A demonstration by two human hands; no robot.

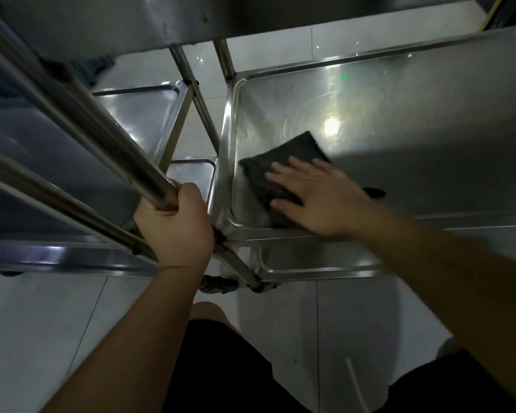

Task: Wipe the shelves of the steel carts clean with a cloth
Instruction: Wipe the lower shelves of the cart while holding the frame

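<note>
A dark folded cloth (283, 171) lies flat on the middle shelf (399, 120) of a steel cart, near that shelf's front left corner, pinned beneath the right hand (316, 195). The hand is spread palm down with its fingers (280, 177) straight and fanned toward the left, pressing on the cloth's nearer half while the far corner of the fabric shows beyond the fingertips; a small dark edge of cloth also peeks out past the wrist side of the hand. The right forearm reaches in from the lower right, crossing the shelf's raised front rim. The left hand (176, 222) is wrapped around the lower end of a slanting steel tube (81, 114) belonging to a second cart (42, 180) standing just to the left, thumb and fingers curled fully round the tube. A bright light reflects off the wiped shelf just beyond the cloth. A lower shelf (319, 263) shows under the front rim, and pale floor tiles (72, 308) lie beneath both carts. The person's knee and dark shorts (221, 368) fill the bottom of the view.
</note>
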